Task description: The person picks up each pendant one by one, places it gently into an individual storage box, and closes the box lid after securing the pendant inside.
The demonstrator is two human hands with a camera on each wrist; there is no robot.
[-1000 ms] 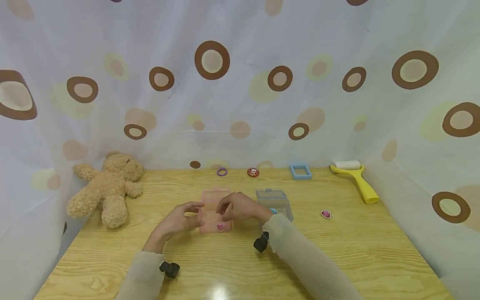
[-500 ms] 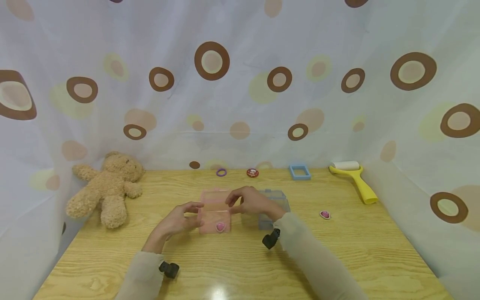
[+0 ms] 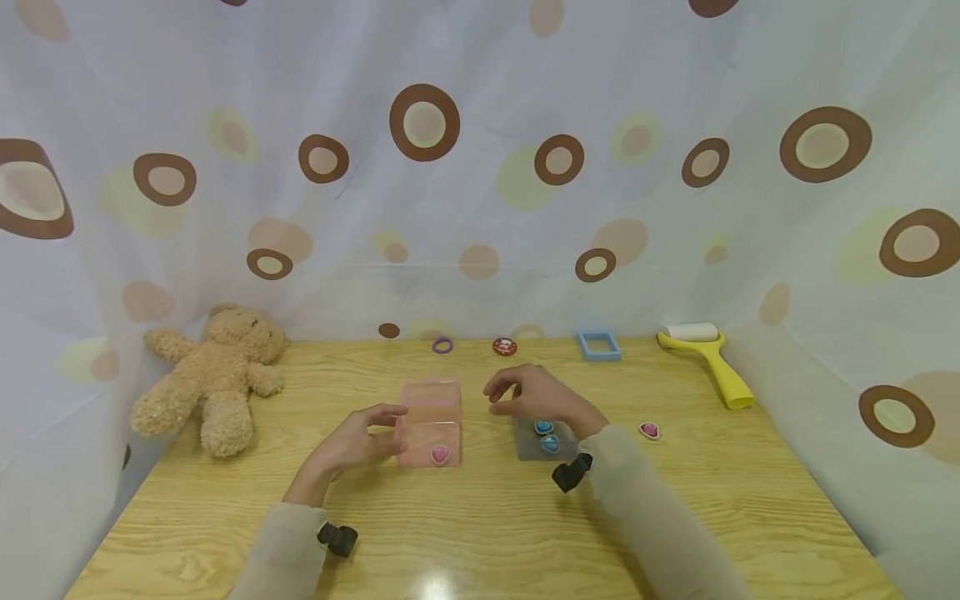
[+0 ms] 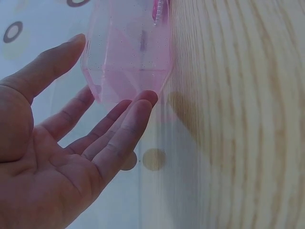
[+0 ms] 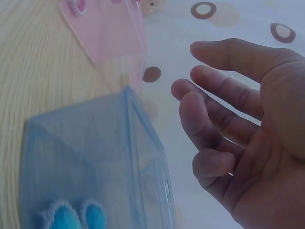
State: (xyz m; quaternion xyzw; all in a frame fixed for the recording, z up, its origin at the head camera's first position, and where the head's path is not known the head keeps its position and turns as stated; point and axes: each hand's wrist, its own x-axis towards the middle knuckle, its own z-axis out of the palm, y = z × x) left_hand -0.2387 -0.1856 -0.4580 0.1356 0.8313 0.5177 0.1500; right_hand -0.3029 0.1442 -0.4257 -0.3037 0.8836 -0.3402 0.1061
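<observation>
Now the right hand (image 3: 536,398), fingers loosely spread and empty, has left the translucent pink plastic box (image 3: 430,421) for the clear blue plastic box (image 3: 548,439), while the open-fingered left hand (image 3: 360,439) still steadies the pink one mid-table.

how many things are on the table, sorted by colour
pink: 3 – pink box, pink gem inside it, pink gem on the table
blue: 4 – blue box, two blue gems in it, blue frame
yellow: 1 – lint roller
purple: 1 – ring
red: 1 – round badge
tan: 1 – teddy bear
total: 11
</observation>
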